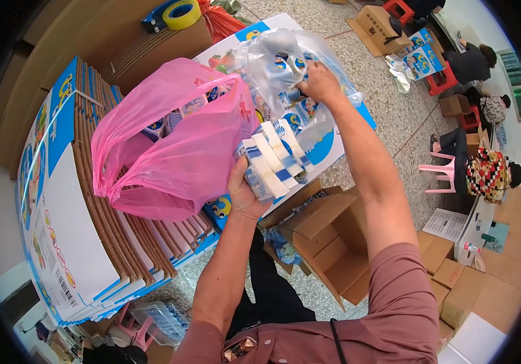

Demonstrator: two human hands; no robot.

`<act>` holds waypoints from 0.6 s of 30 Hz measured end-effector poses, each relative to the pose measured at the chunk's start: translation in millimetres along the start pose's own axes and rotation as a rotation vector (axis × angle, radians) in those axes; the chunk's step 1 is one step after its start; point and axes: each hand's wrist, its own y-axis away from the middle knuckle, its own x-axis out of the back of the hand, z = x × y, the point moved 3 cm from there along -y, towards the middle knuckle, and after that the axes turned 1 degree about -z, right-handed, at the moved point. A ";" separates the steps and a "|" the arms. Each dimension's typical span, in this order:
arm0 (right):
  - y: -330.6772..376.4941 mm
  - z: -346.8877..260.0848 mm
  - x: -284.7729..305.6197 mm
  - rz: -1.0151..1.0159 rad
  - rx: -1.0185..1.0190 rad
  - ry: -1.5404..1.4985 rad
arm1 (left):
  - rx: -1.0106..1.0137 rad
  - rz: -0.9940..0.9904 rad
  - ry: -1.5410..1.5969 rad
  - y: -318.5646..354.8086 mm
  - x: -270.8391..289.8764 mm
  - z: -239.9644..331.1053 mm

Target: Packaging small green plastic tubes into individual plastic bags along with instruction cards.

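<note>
My left hand (243, 195) grips a fanned stack of small white and blue packets (272, 159), held up beside a pink plastic bag (172, 142) that bulges with more packets. My right hand (319, 83) reaches further out and pinches the rim of a clear plastic bag (278, 57) holding the same kind of packets. Both bags rest on a white and blue printed carton (333, 142). The lower part of the pink bag lies on flattened cartons.
A tall stack of flattened printed cartons (84, 200) stands at my left. An open brown box (333, 242) sits below my arms. A yellow tape roll (181, 13) lies on cardboard at top. Several seated people (487, 173) and brown boxes (460, 285) are at right.
</note>
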 end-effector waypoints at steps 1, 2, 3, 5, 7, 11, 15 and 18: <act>-1.0 0.7 0.7 -0.017 0.037 0.030 | -0.001 -0.003 0.014 0.5 1.4 0.9; -1.0 1.6 1.4 -0.034 0.072 0.061 | -0.003 -0.003 0.014 0.5 3.1 0.5; 0.8 3.9 2.6 -0.034 0.074 0.061 | -0.004 -0.011 0.018 0.8 4.3 -0.7; 8.8 9.1 5.9 -0.009 0.130 0.017 | -0.005 -0.020 0.024 0.9 6.0 -2.1; 18.0 23.7 14.4 -0.018 0.121 -0.175 | 0.018 -0.060 0.019 0.7 5.8 -4.5; 61.5 28.3 34.5 0.015 -0.026 -0.792 | 0.007 -0.046 0.054 -0.2 5.4 -5.0; 137.8 -0.2 75.6 0.070 -0.093 -1.127 | 0.010 -0.094 0.075 -4.1 -3.9 -6.2; 190.3 -43.5 77.0 -0.093 -0.110 -1.187 | 0.006 -0.117 0.042 -4.5 -11.0 -11.5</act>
